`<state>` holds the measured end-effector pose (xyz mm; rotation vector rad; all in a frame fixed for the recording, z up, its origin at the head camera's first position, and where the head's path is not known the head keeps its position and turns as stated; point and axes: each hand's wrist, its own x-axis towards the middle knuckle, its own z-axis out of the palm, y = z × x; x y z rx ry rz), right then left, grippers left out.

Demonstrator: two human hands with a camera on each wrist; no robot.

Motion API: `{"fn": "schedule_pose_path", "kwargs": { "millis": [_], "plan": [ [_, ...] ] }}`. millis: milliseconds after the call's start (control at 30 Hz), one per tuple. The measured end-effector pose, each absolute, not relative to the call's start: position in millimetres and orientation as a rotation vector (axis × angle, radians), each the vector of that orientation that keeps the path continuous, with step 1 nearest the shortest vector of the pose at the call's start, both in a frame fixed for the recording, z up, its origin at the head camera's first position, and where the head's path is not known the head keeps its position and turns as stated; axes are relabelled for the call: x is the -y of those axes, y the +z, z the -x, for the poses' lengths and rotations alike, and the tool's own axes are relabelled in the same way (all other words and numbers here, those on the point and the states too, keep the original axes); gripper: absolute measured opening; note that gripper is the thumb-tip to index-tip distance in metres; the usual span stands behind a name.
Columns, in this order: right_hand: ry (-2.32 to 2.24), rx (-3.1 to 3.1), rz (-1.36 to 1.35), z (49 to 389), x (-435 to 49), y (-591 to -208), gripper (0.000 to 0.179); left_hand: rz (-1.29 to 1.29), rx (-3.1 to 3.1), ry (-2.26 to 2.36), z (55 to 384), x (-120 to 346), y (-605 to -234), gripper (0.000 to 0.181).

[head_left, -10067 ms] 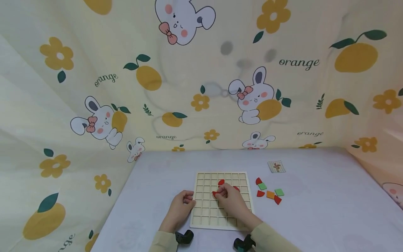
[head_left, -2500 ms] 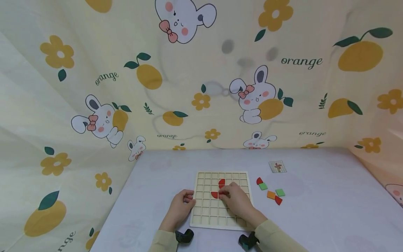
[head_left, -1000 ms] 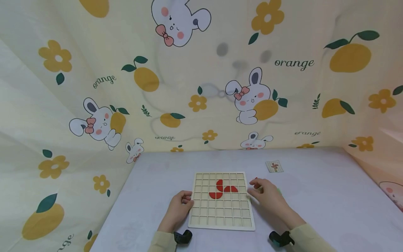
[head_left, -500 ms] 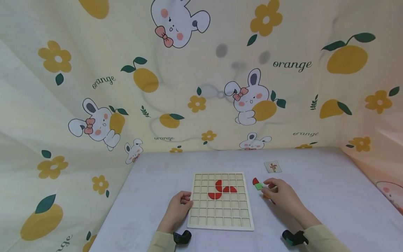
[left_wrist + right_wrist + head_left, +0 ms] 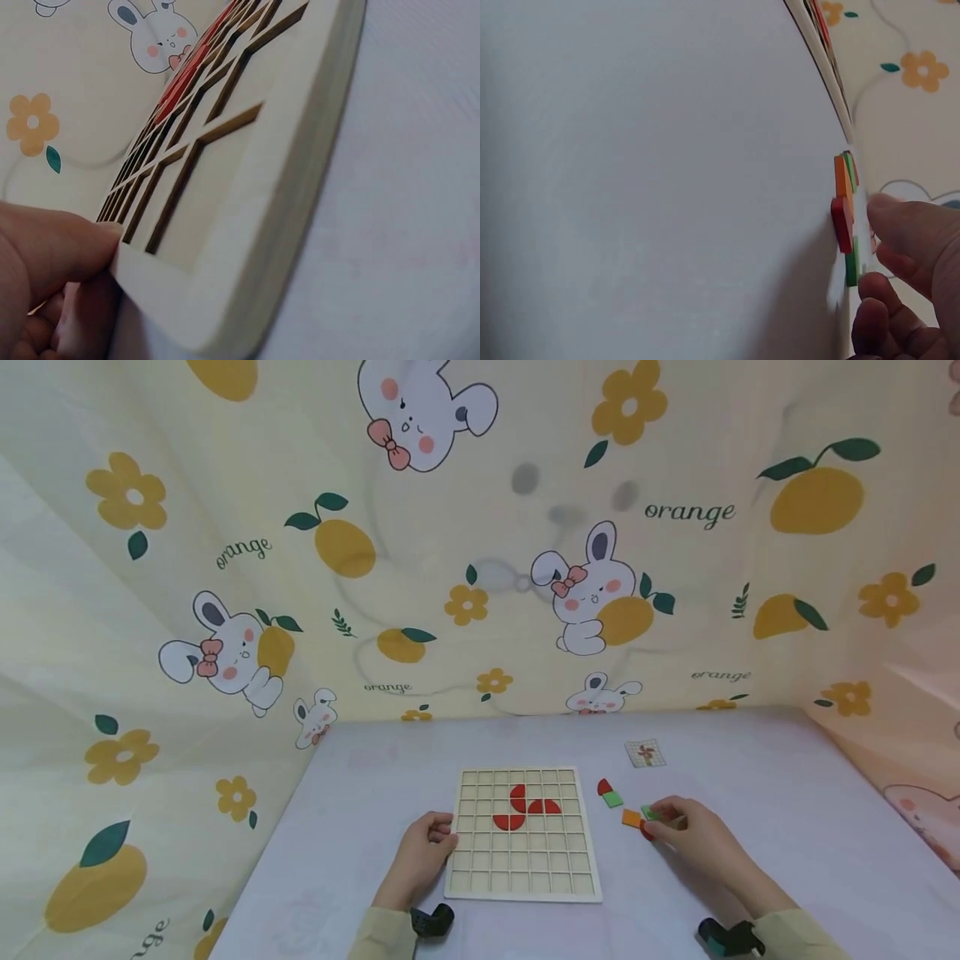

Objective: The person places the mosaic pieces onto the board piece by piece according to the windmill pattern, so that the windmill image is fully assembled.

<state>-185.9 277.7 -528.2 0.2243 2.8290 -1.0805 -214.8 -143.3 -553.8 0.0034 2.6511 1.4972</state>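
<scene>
In the head view a pale square grid board lies on the table, with several red quarter-circle tiles set in its cells. My left hand grips the board's left edge; the left wrist view has its thumb on the rim. Off the board's right side, my right hand is over the loose tiles, thumb and fingertips apart. Nearest to it are a red quarter-circle tile and a green square tile, both partly covered by the hand in the head view. An orange square tile adjoins the red one.
Another red quarter-circle tile and a green square tile lie closer to the board. Farther back is a small card printed with a grid pattern. A printed curtain rises behind the table.
Since 2.5 seconds ago, my right hand has left the board and moved right to the loose tiles. It uncovers red tiles in the grid. My left hand has stayed at the edge.
</scene>
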Motion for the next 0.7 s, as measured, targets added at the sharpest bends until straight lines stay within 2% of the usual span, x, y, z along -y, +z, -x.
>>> {"fn": "schedule_pose_path", "kwargs": {
  "millis": [467,700],
  "plan": [
    [-1.167,-2.765,-0.163,185,-284,-542,0.046,0.007,-2.651,1.501,214,141,-550,0.031],
    [-1.156,-2.793,-0.134,183,-281,-542,0.037,0.02,-2.656,1.484,212,139,-550,0.031]
  ]
}}
